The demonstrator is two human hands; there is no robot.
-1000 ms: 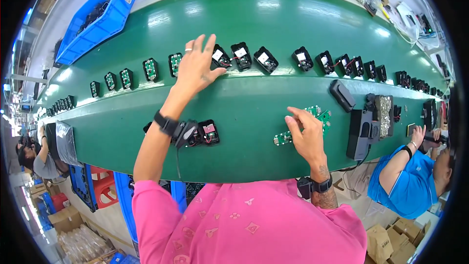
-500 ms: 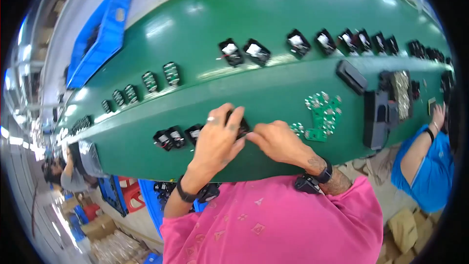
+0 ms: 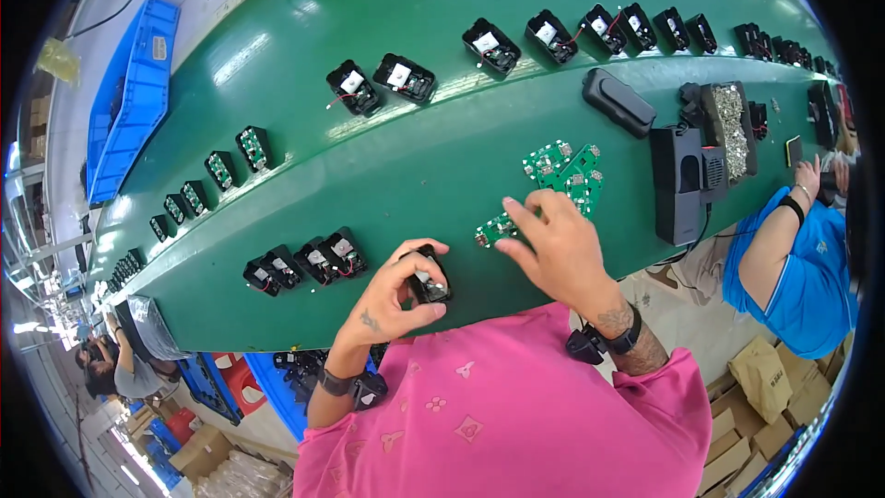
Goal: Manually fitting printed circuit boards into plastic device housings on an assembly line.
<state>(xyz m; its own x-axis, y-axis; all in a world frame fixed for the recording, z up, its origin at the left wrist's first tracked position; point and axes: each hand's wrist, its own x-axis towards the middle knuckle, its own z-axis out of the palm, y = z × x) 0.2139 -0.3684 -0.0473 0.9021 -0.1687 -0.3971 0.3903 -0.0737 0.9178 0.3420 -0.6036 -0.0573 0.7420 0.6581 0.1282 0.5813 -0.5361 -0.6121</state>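
My left hand point(image 3: 383, 304) is closed around a small black plastic housing point(image 3: 437, 291), with white and metallic parts partly visible inside it. The housing is near the table's front edge. Over the near side of a pile of green circuit boards point(image 3: 583, 175), my right hand point(image 3: 567, 254) has its thumb and fingers apart. One small board point(image 3: 489, 232) lies by the tips of that thumb and forefinger; I cannot tell whether they touch it. To the left of my left hand, several black housings with wires point(image 3: 318, 263) stand in a short row.
More open housings point(image 3: 491, 46) line the green table's point(image 3: 424, 184) raised far strip; those on the left hold green boards point(image 3: 251, 148). A black case point(image 3: 618, 101), a black device point(image 3: 678, 184) and a tray of small metal parts point(image 3: 728, 134) lie right. A blue bin point(image 3: 134, 101) stands far left. A co-worker's arm point(image 3: 779, 240) reaches in from the right.
My hands were together at a housing. Now they are apart: the left holds the housing nearer me, and the right has moved to the circuit boards. The view has shifted.
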